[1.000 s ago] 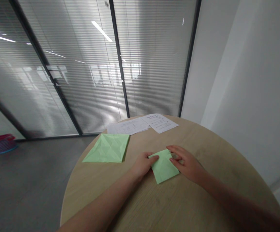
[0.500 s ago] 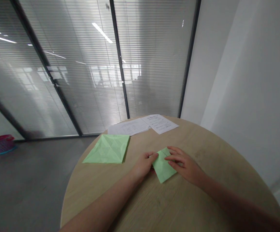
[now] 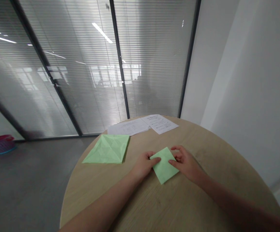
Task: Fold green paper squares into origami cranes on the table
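A small folded square of light green paper (image 3: 164,169) is held between my hands, one corner pointing toward me. My left hand (image 3: 144,164) pinches its left corner, thumb on top and the other fingers underneath. At the right edge, my right hand (image 3: 185,162) has its thumb on the paper's face, with the index finger raised and curled beyond the edge. The remaining right fingers are partly hidden behind the paper. Farther left on the table lies a larger creased sheet of green paper (image 3: 111,149), which neither hand touches.
White printed sheets (image 3: 160,124) overlap at the far edge of the round wooden table (image 3: 140,206). Beyond stands a glass partition with blinds (image 3: 154,64), and a white wall (image 3: 246,80) rises on the right. A red and blue basket (image 3: 1,144) sits on the floor at left.
My left thumb has slid inward on the small green paper. The right hand has shifted slightly right, from fingers lying over the paper to its right edge. More of the paper's face shows.
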`<action>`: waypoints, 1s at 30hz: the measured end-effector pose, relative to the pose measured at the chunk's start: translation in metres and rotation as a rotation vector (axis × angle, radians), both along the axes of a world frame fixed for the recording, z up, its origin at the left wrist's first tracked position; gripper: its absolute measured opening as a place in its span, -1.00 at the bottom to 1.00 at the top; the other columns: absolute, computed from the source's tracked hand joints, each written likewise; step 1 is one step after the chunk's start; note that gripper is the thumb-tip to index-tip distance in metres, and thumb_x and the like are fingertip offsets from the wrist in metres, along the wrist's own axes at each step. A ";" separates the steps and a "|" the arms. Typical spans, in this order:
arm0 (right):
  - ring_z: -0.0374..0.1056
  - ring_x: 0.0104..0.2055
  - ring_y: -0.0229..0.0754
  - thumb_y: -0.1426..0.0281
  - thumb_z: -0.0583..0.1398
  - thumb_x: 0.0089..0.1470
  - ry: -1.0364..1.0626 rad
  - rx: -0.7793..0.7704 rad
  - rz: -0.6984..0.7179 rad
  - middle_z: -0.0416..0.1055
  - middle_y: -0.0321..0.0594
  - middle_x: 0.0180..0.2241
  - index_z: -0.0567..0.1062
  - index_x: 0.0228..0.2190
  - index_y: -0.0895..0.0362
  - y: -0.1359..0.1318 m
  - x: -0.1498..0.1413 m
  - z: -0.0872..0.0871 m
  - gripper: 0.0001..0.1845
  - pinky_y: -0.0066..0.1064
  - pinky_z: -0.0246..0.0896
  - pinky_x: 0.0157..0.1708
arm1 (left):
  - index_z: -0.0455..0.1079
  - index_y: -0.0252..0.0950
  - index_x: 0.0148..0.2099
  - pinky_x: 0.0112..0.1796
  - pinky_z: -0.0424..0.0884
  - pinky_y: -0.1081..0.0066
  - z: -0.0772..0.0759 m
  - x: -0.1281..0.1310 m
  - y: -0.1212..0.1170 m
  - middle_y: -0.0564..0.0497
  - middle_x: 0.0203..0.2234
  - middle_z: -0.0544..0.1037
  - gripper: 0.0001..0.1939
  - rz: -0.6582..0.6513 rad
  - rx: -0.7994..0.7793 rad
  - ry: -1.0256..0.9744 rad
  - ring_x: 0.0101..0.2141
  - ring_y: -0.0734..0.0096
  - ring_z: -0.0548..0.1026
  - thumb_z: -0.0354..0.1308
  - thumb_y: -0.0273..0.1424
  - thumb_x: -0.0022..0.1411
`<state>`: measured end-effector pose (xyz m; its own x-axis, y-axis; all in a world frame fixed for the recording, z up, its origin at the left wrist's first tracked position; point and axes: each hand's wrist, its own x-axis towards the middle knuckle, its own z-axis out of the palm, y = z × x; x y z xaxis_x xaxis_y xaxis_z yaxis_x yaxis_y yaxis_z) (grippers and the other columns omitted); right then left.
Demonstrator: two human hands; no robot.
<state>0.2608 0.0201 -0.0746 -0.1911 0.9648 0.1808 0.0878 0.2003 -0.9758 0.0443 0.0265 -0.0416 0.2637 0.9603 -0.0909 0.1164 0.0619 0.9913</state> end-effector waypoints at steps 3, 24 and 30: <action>0.57 -0.30 0.01 0.15 0.37 0.03 -0.014 -0.094 0.067 0.62 -0.24 -0.37 0.40 0.04 0.00 0.004 0.004 0.001 -0.43 -0.23 0.44 -0.31 | 0.52 -0.30 -0.34 -0.38 0.29 0.40 0.003 -0.002 0.001 0.07 -0.54 0.50 -0.78 0.009 0.011 0.013 -0.48 0.40 0.40 0.36 -0.25 0.05; 0.43 -0.42 -0.12 0.20 0.37 0.00 -0.100 -0.055 0.094 0.49 -0.34 -0.50 0.56 0.05 -0.01 0.003 0.008 0.001 -0.46 -0.33 0.29 -0.38 | 0.53 -0.32 -0.37 -0.38 0.23 0.40 0.003 -0.009 0.009 0.07 -0.53 0.46 -0.67 0.022 0.116 0.052 -0.48 0.42 0.34 0.28 -0.11 0.15; 0.48 -0.39 -0.08 0.19 0.39 0.00 -0.076 -0.084 0.077 0.55 -0.30 -0.45 0.56 0.04 -0.01 0.006 0.012 0.001 -0.46 -0.29 0.35 -0.35 | 0.51 -0.33 -0.37 -0.39 0.25 0.40 0.004 -0.012 0.008 0.07 -0.53 0.49 -0.70 -0.030 0.061 0.065 -0.50 0.43 0.37 0.35 -0.16 0.06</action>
